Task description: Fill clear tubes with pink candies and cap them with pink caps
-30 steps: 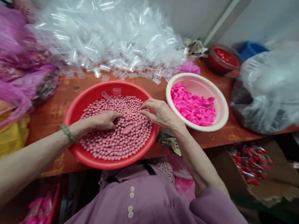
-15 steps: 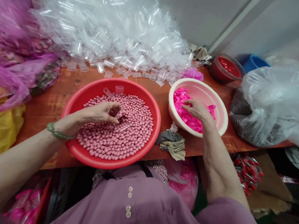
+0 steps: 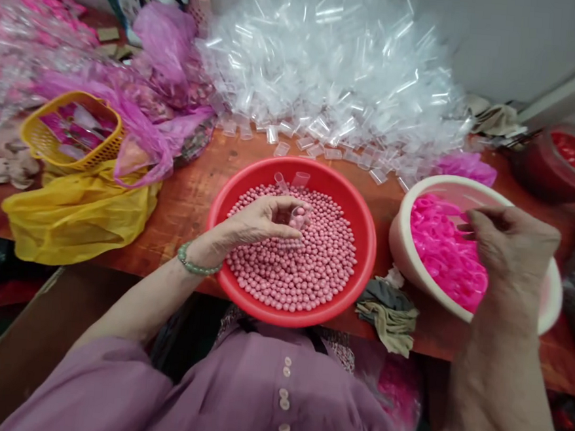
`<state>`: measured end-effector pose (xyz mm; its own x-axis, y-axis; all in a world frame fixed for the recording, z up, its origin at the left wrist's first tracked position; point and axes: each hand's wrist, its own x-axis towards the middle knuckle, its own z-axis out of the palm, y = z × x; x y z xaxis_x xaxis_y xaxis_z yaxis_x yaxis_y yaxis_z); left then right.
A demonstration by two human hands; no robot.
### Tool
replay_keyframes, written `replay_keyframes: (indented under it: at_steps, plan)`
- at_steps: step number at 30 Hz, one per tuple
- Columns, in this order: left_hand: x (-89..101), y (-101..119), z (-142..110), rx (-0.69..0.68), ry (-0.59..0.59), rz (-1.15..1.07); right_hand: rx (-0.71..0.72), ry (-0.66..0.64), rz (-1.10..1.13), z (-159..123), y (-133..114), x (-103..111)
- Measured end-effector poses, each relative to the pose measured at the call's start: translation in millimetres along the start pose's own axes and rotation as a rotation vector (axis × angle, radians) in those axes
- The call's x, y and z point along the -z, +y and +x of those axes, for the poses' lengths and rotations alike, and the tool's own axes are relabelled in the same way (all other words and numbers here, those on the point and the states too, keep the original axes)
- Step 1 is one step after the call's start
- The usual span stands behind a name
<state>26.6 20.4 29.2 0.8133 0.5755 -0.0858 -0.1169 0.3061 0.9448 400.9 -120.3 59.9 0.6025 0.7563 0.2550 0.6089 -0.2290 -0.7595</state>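
- At the far left, a yellow basket holds mixed bits on the wooden surface, a crumpled yellow bag lying just on its near side.
- My left hand, a green bracelet at the wrist, reaches in over the red basin; its fingers are closed around a clear tube with pink beads inside.
- The tube sits at my fingertips, above the loose pink beads filling the basin. Its long axis looks tilted, the round mouth facing the far side; the exact slant is too small to read.
- Two more clear tubes lean in the basin's far part, and beyond its rim a great heap of clear tubes spreads across the surface.
- Between the basin and the pale bowl, a wad of cloths hangs at the surface's near edge.
- My right hand is poised over that bowl, its fingers bent and drawn together above the bright pink pieces. I cannot tell whether they pinch one.
- From those fingers the pink pieces lie below and to the left; the held tube is farther left, well apart. My right hand is the nearer to the pieces, my left the one at the tube.
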Motion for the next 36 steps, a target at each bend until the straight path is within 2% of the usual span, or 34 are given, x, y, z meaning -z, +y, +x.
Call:
replay_keyframes:
  at_steps: [1, 2, 3, 5, 9, 14, 20, 26, 28, 30, 33, 36]
  plan:
    - [0.0, 1.4, -1.2, -0.01, -0.009, -0.027, -0.018, 0.093, 0.046, -5.3, -19.6, -7.8]
    - [-0.3, 2.6, -2.6, -0.021, -0.017, -0.044, -0.035, 0.115, 0.137, -10.8, -39.3, -17.7]
    - [-1.0, 3.4, -4.2, -0.032, -0.021, -0.058, -0.046, 0.085, 0.249, -16.1, -57.9, -29.1]
    - [-3.4, 3.8, -7.3, -0.048, -0.014, -0.097, -0.048, -0.055, 0.452, -24.6, -87.6, -54.0]
    - [-9.1, -0.8, -11.5, -0.093, 0.017, -0.167, 0.026, -0.306, 0.525, -31.3, -115.7, -98.8]
    - [-8.5, -7.5, -6.7, -0.133, 0.093, -0.113, 0.153, -0.403, 0.482, -29.8, -125.4, -130.6]
    - [-1.0, -9.9, 2.3, -0.168, 0.139, -0.087, 0.214, -0.376, 0.406, -33.3, -130.9, -141.3]
    - [-2.2, -11.4, 4.1, -0.152, 0.202, -0.172, 0.083, -0.374, 0.474, -39.3, -121.2, -152.5]
    - [-3.6, -11.1, 4.4, -0.153, 0.226, -0.192, 0.055, -0.381, 0.416, -42.2, -116.2, -157.3]
    - [-4.3, -11.0, 4.6, -0.15, 0.245, -0.192, 0.128, -0.329, 0.268, -45.9, -113.4, -161.2]
    - [-3.8, -11.2, 4.1, -0.143, 0.267, -0.167, 0.388, -0.235, 0.066, -51.0, -113.5, -165.0]
    - [-2.2, -11.5, 2.9, -0.159, 0.304, -0.146, 0.6, -0.337, 0.053, -52.8, -113.5, -166.9]
